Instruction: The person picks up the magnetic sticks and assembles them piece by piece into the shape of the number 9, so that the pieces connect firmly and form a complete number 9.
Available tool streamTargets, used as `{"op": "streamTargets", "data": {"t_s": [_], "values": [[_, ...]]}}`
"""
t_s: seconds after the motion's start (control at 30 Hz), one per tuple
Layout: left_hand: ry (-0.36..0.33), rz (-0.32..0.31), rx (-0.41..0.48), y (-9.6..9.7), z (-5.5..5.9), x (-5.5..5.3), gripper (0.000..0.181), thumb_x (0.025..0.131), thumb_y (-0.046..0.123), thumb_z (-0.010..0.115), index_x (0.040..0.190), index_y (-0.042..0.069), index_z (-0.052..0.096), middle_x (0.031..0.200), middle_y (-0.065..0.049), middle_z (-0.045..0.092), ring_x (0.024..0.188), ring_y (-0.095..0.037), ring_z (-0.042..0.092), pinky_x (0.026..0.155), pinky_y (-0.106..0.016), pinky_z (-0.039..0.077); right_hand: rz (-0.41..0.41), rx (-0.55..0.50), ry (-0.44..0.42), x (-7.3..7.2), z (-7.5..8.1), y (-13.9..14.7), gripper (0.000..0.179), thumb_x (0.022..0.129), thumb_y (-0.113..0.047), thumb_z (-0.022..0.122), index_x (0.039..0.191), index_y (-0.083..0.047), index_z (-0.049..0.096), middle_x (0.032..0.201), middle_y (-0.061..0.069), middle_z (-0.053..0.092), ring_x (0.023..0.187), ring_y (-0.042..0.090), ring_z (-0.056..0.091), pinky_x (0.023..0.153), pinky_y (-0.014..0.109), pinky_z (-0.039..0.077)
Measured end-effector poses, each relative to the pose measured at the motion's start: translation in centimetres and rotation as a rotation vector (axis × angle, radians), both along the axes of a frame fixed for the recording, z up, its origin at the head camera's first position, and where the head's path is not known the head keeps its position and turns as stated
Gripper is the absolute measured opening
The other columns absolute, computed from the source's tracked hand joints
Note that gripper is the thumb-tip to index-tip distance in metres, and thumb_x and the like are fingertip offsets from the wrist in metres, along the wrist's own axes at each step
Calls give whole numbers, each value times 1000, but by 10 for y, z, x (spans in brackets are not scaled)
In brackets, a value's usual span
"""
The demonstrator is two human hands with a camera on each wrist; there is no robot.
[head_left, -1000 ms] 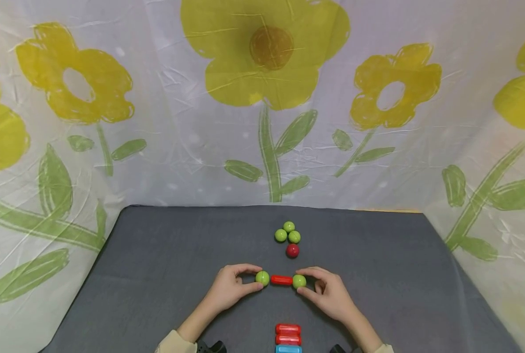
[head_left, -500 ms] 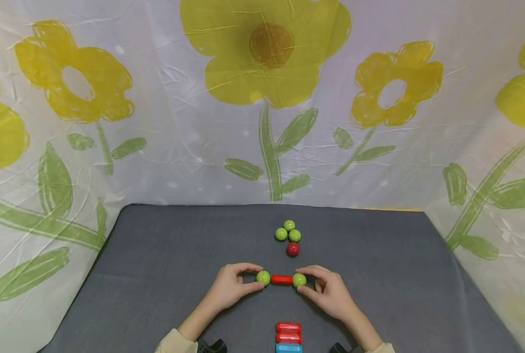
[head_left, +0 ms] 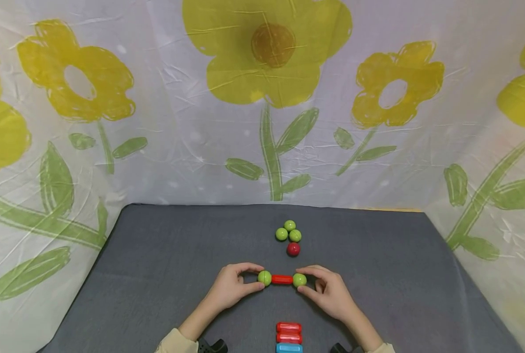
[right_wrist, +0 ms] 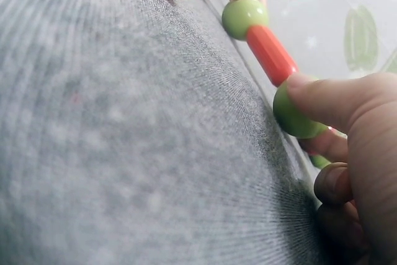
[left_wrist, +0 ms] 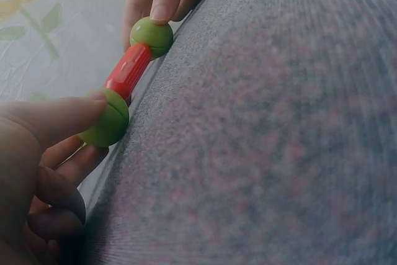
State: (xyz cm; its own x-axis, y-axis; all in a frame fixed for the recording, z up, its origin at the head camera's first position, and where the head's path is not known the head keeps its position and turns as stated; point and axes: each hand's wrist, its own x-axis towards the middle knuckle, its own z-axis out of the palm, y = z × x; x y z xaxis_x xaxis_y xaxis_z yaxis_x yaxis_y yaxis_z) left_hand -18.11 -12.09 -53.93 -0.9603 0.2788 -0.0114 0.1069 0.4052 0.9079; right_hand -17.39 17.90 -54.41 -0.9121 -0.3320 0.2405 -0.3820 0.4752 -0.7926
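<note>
I can count five green balls here and just one red ball (so six round ones altogether). I also see three red rods and a single blue rod, four in view.

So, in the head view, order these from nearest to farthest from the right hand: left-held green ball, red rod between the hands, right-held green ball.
From the right hand:
1. Right-held green ball: pinched in its fingertips.
2. Red rod: just left of that ball.
3. Left-held green ball: at the rod's left end.
</note>
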Motion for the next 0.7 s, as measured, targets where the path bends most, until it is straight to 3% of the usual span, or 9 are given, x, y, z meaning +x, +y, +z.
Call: {"op": "streamTargets", "data": {"t_s": [0.37,0.57,0.7], "values": [[12,32,66,1,-1,0,35,87,25,90,120,16,79,105,1,80,41,-2,29,40,-19,31,-44,-28,6,-1,-1,2,36,88,-16,89,123,-16,78,115,-2,75,47,-4,35,43,20,34],[16,58,127,1,6,2,35,88,21,90,120,11,79,114,-4,79,39,0,28,40,-18,30,-56,-17,-10,-2,-2,2,36,89,-19,88,124,-17,78,116,-2,75,44,-3,35,42,21,35],[-7,-10,118,4,17,9,32,89,23,89,119,14,80,108,-5,80,40,0,29,40,-18,30,-56,-22,-22,-2,-1,1,37,89,-19,88,125,-17,78,117,-1,75,44,-2,35,42,21,35]]}}
